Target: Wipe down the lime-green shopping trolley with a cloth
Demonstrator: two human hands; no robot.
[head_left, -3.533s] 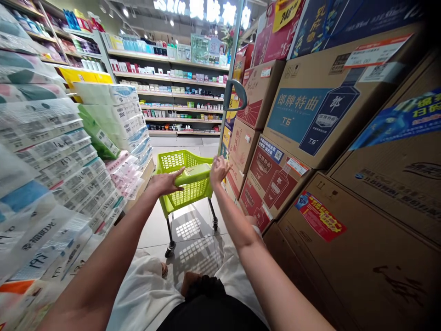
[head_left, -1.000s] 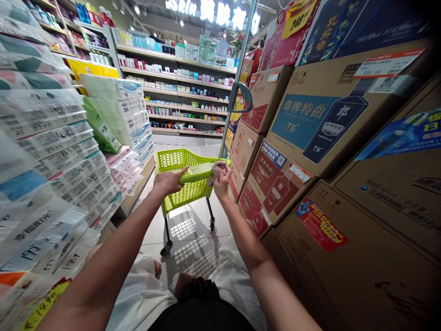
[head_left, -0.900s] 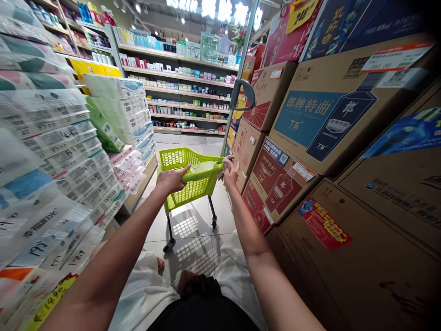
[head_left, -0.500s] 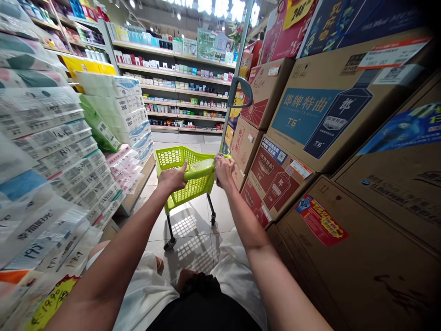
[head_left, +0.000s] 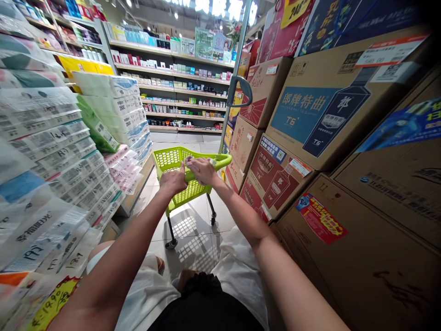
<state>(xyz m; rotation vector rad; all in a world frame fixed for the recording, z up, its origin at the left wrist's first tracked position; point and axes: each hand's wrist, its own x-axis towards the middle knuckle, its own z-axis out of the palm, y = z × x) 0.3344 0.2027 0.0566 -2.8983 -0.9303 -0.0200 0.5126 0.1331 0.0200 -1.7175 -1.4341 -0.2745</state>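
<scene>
A lime-green shopping cart (head_left: 220, 162) with a perforated basket stands in front of me on dark legs with casters. My left hand (head_left: 173, 181) is closed round the left part of its handle, thumb pointing up. Close beside it, my right hand (head_left: 203, 170) lies over the middle of the handle, fingers bent. A small crumpled pale tissue (head_left: 188, 160) shows under its fingertips; whether it is paper or cloth is unclear. The right end of the handle is uncovered. My right hand partly hides the basket's inside.
Stacked cardboard cartons (head_left: 303, 112) rise close on the right. Piles of wrapped paper packs (head_left: 65, 151) line the left. A grey post with a dark looped handle (head_left: 240, 92) stands beyond the cart. Shelves of cosmetics (head_left: 175, 87) cross the back, behind the tiled floor (head_left: 193, 138).
My right hand has slid left along the handle from its right end to its middle, taking the tissue with it. My left hand and the cart have hardly moved.
</scene>
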